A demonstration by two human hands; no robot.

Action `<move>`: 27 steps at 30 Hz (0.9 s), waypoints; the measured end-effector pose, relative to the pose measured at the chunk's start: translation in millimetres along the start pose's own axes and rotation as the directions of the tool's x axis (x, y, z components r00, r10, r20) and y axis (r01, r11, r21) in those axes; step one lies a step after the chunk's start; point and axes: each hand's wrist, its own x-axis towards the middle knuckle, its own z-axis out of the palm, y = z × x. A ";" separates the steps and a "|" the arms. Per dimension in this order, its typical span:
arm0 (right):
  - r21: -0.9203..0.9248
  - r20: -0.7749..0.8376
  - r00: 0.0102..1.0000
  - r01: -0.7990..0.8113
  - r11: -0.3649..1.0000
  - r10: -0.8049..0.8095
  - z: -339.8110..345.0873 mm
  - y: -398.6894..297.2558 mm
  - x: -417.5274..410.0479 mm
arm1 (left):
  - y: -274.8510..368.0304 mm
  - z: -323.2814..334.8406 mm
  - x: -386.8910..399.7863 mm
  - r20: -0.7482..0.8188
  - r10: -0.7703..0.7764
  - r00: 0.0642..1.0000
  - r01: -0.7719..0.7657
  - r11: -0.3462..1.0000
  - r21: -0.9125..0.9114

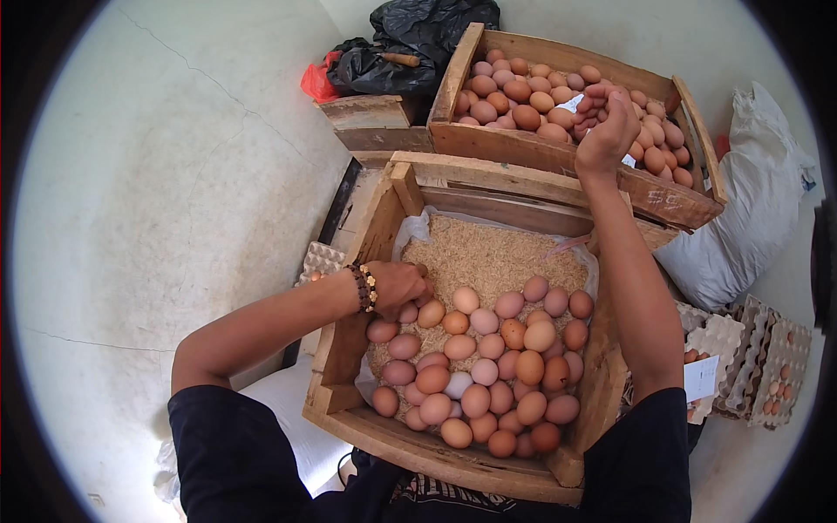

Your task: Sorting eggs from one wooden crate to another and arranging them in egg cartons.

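A wooden crate (392, 451) lined with white plastic sheeting stands before me. Brown eggs (476, 400) cover the near part of its bed of husks (484, 245); the far part shows bare husks. My left hand (399, 287) reaches down at the crate's left side, close against several eggs. Its fingertips are largely hidden, so whether it grips an egg does not show. Over the front board of a second wooden crate (510, 145), also full of brown eggs (516, 90), my right hand (608, 127) is raised. Its fingers are loosely curled, with nothing visible in the palm.
Black plastic bags (405, 52), a wooden-handled tool (400, 59) and a red bag (318, 80) lie at the back left. A white sack (739, 216) leans on the right. Below it are egg trays (752, 359) and a paper (701, 378) bearing writing. Another egg tray (324, 258) is left.
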 end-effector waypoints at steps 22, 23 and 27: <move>0.039 -0.021 1.000 0.016 0.999 -0.015 -3.1 0.0 1.1 | -3.7 -12.4 -13.9 -0.137 0.134 0.981 -0.162 0.962 -0.219; 0.051 -0.037 0.999 0.012 0.999 -0.010 -3.4 1.2 1.7 | -2.8 -17.2 -15.5 -0.192 0.130 0.973 -0.184 0.936 -0.300; 0.144 -0.086 0.996 -0.005 0.990 0.017 0.4 -10.0 1.5 | 4.5 -61.2 -25.2 -0.325 0.233 0.917 -0.376 0.777 -0.504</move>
